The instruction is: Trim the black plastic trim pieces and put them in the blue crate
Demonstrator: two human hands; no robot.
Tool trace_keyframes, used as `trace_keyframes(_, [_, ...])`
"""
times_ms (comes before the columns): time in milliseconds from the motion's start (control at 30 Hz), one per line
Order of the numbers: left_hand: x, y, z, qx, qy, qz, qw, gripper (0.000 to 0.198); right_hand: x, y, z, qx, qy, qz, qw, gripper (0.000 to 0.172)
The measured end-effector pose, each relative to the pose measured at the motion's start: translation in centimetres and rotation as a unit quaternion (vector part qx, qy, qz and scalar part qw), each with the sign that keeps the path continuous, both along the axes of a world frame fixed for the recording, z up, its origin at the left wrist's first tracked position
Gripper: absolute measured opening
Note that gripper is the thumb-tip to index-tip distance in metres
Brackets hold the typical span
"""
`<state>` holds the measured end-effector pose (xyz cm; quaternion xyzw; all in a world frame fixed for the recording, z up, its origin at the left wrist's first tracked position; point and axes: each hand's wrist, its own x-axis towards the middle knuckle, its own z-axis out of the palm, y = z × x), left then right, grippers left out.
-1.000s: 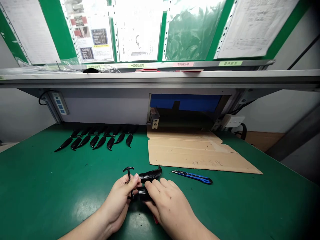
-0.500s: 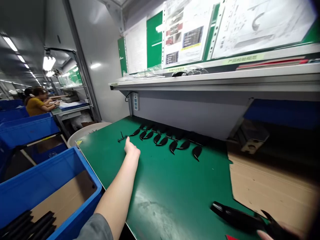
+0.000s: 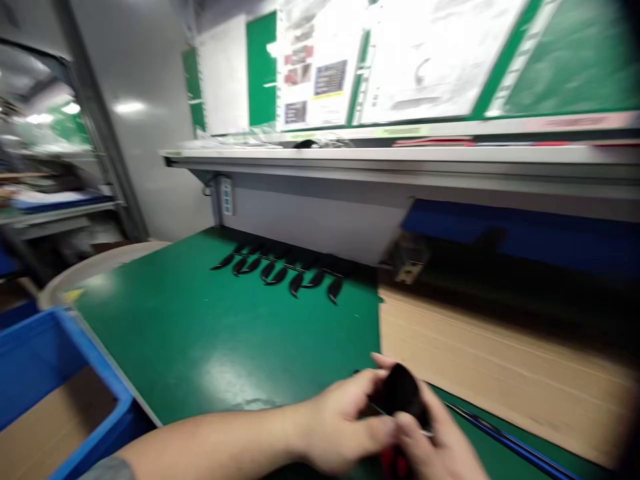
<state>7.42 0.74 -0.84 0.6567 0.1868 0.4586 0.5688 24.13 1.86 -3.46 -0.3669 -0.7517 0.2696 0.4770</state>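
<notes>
Both hands meet at the lower right of the frame. The left forearm enters from the bottom left, a grey sleeve (image 3: 111,469) at its end, and runs almost level across the bottom; the left hand (image 3: 345,423) is turned inward, its thumb pointing right. The right hand (image 3: 443,443) rises from the bottom edge, its thumb beside the left thumb.

Grip of both hands: closed on a black part (image 3: 400,393), held between them, with motion blur on the fingers. A red item (image 3: 393,462) shows beneath the thumbs; whether it is held cannot be told.

The left edge of the worktop (image 3: 165,333) slants from mid-left to bottom left, with the rim of a blue bin (image 3: 95,357) just beside it. Open room extends from the left forearm up to a row of black pieces (image 3: 280,272) near the back wall, centre frame. To the right, room is narrower: a cardboard sheet (image 3: 480,353) lies near the hands, a blue cutter (image 3: 515,443) along its near edge. A shelf (image 3: 350,160) overhangs the rear.
</notes>
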Motion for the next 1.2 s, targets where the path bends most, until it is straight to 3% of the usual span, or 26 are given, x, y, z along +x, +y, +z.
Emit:
trace_keyframes(67, [0.0, -0.3, -0.7, -0.066, -0.049, -0.02, 0.996, 0.061, -1.9, -1.4, 1.2, -0.052, 0.037, 0.024, 0.998, 0.052])
trace_keyframes(133, [0.5, -0.2, -1.3, -0.191, -0.107, -0.023, 0.976, 0.048, -2.7, -1.8, 2.2, -0.075, 0.028, 0.053, 0.995, 0.057])
trace_keyframes(233, [1.5, -0.2, -1.9, -0.371, -0.116, 0.009, 0.921, 0.033, -0.6, -0.8, 3.0, -0.087, -0.046, 0.055, 0.994, 0.061])
trace_keyframes(300, [1.6, 0.0, -2.0, -0.436, -0.093, 0.047, 0.894, 0.032, 2.9, 0.5, 2.9, -0.058, -0.155, -0.035, 0.986, 0.052])
trace_keyframes(367, [1.2, 0.4, -2.0, -0.467, -0.084, 0.083, 0.877, 0.034, 7.0, 2.2, 2.1, -0.013, -0.287, -0.167, 0.943, 0.044])
trace_keyframes(400, [0.9, 0.7, -1.9, -0.473, -0.085, 0.095, 0.872, 0.036, 8.9, 3.1, 1.5, 0.0, -0.329, -0.222, 0.918, 0.041])
trace_keyframes(467, [0.3, 1.2, -1.8, -0.474, -0.078, 0.106, 0.87, 0.041, 11.8, 4.7, 0.3, -0.017, -0.367, -0.253, 0.895, 0.031])
trace_keyframes(633, [-0.2, 1.4, -1.2, -0.449, -0.065, 0.07, 0.889, 0.049, 14.0, 6.2, -0.8, -0.05, -0.349, -0.172, 0.92, 0.009])
trace_keyframes(733, [-0.2, 1.2, -0.8, -0.427, -0.046, 0.051, 0.902, 0.045, 13.3, 5.6, -0.4, -0.056, -0.307, -0.157, 0.937, 0.014])
trace_keyframes(833, [-0.3, 1.1, -0.8, -0.416, 0.006, 0.031, 0.909, 0.039, 11.6, 4.1, -0.1, -0.07, -0.201, -0.143, 0.967, 0.017])
trace_keyframes(933, [-0.4, 1.1, -0.9, -0.397, 0.091, 0.025, 0.913, 0.039, 8.8, 2.2, 0.2, -0.026, -0.175, -0.08, 0.981, 0.018])
trace_keyframes(1067, [-0.7, 1.0, -0.6, -0.322, 0.236, -0.02, 0.917, 0.041, 5.8, 0.6, 0.8, 0.093, -0.282, 0.003, 0.955, 0.031])
trace_keyframes(1200, [-0.9, 0.8, -0.1, -0.287, 0.3, -0.063, 0.908, 0.042, 5.3, 0.4, 0.8, 0.134, -0.341, -0.004, 0.931, 0.047])
